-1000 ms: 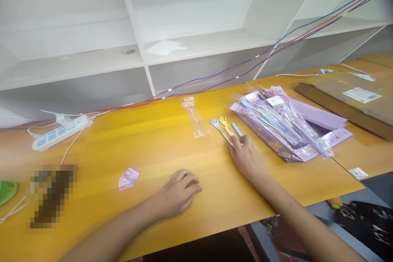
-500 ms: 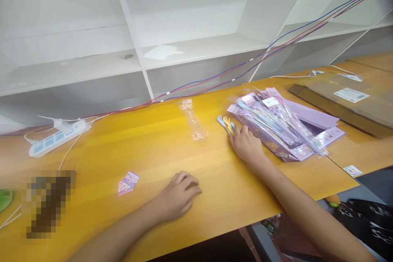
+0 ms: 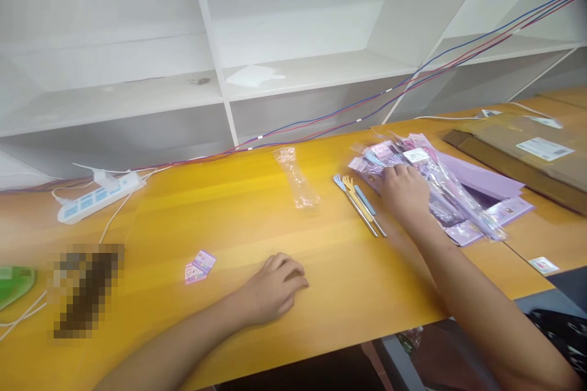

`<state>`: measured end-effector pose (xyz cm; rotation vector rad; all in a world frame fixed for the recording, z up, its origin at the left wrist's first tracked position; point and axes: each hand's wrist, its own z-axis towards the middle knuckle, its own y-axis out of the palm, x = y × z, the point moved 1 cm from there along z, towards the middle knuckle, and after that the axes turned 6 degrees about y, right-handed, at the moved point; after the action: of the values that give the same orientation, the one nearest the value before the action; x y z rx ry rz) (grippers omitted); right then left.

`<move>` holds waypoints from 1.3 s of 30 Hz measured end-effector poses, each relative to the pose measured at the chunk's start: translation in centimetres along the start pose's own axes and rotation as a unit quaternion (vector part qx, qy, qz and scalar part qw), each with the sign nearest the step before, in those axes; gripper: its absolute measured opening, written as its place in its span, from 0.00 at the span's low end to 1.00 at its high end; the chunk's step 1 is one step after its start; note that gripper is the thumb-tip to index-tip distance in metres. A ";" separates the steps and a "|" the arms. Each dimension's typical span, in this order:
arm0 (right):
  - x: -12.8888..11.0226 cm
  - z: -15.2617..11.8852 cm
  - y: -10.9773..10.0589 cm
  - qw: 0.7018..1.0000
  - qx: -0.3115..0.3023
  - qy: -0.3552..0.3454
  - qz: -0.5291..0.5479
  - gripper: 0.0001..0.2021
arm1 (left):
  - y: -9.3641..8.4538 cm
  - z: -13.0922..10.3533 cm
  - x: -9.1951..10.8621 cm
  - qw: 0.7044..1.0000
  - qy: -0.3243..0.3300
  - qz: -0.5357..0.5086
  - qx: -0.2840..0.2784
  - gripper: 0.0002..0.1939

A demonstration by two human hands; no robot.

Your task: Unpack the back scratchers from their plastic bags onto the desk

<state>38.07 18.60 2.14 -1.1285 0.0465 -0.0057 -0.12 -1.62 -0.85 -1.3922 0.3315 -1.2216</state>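
Wrapped packets, one slippery heap; my right hand upon them, at two o'clock from my left hand.
Risk: film slides on film, so a tug at one packet could drag its neighbours loose; a low wrist might roll the three rods. Right fingers: bent down onto the heap; whether they grip anything, I cannot tell. Left fingers: loosely curled, holding nothing, over the smooth wood-grain table. Rods: between one and two o'clock, side by side, slim shiny shafts; blue claw, yellow claw, plain blue grip. Twelve o'clock: clear crinkled sleeve. Towards nine: glossy printed cards, overlapping.
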 end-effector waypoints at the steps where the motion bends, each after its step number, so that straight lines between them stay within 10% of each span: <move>1: 0.3 0.1 0.2 1.000 0.015 -0.007 -0.005 0.17 | 0.0 0.0 0.0 1.000 0.002 0.001 0.000 0.19; 7: 1.5 -0.2 -1.6 0.991 0.128 -0.027 -0.008 0.17 | 0.1 -0.1 -0.2 1.000 0.007 0.004 -0.005 0.20; 14: -2.0 -1.6 -12.2 0.935 0.351 -0.030 0.051 0.11 | -0.2 0.0 -0.5 0.998 -0.011 -0.065 0.025 0.17; 19: -7.3 -3.4 -18.6 0.913 0.248 -0.013 0.324 0.07 | -1.4 -0.2 -1.1 0.955 -0.091 -0.228 0.168 0.12; 24: -15.4 -6.5 -13.0 0.742 -0.187 -0.012 0.644 0.17 | -3.3 -0.1 -2.4 0.801 -0.168 -0.482 0.312 0.24; 29: -21.2 -10.7 -4.1 0.526 -0.451 0.041 0.720 0.26 | -3.3 -1.1 -3.9 0.681 -0.237 -0.675 0.154 0.34; 33: -22.0 -12.2 -1.0 0.496 -0.524 -0.010 0.693 0.24 | -2.6 -1.9 -4.3 0.680 -0.259 -0.677 0.114 0.31; 39: -20.5 -11.5 0.0 0.504 -0.462 0.053 0.728 0.27 | -2.8 -1.8 -4.2 0.693 -0.298 -0.650 0.096 0.26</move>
<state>17.15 8.82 -2.02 -1.8177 1.2624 1.6839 -4.48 1.44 -0.86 -1.7263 -1.4671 -1.6565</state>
